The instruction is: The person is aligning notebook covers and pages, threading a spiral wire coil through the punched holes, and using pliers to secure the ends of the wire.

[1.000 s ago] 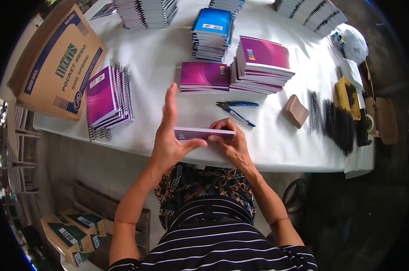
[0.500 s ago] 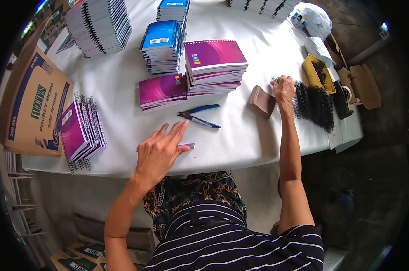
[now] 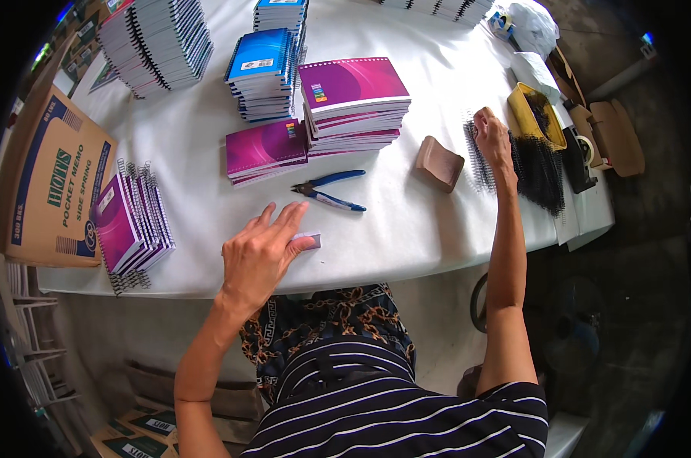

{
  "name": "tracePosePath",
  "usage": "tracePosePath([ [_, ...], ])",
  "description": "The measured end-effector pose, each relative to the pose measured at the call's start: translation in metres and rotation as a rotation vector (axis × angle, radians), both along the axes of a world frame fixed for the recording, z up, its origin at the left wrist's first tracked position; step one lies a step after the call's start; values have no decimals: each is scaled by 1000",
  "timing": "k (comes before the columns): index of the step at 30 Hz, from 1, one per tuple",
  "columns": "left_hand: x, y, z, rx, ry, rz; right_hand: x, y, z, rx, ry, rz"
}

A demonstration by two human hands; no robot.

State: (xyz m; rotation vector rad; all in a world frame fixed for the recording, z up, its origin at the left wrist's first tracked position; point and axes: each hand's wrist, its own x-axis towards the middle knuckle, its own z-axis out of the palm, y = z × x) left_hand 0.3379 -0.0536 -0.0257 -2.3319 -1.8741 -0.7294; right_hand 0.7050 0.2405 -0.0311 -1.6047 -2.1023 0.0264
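Observation:
My left hand (image 3: 252, 258) is low over the table's near edge, fingers stretched and apart. Beside its thumb shows the end of a small lavender piece (image 3: 309, 242); the rest is hidden under the hand. My right hand (image 3: 494, 140) is at the pile of black spiral binding coils (image 3: 540, 172), with its fingers curled together on coils at the pile's left side. Blue-handled cutting pliers (image 3: 332, 189) lie just beyond my left fingertips. Between the hands sits a brown, curved block-like piece (image 3: 439, 163).
Purple notebooks (image 3: 353, 84) and blue spiral notebooks (image 3: 258, 57) stand stacked ahead. Coil-bound purple notebooks (image 3: 128, 221) lean by a carton (image 3: 59, 183) at left. At right are a yellow tray (image 3: 523, 107) and a tape dispenser (image 3: 581, 164).
My right hand has shifted right over the coils, and its fingers have curled more tightly. My left hand keeps its place by the lavender piece. The whole view has shifted slightly.

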Motion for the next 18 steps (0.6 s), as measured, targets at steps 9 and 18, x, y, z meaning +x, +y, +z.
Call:
tracePosePath([
  [9, 0, 1, 3, -28, -7, 20, -39, -53, 46, -149, 201, 235],
  [18, -1, 2, 2, 6, -2, -27, -157, -187, 24, -570, 537, 844],
])
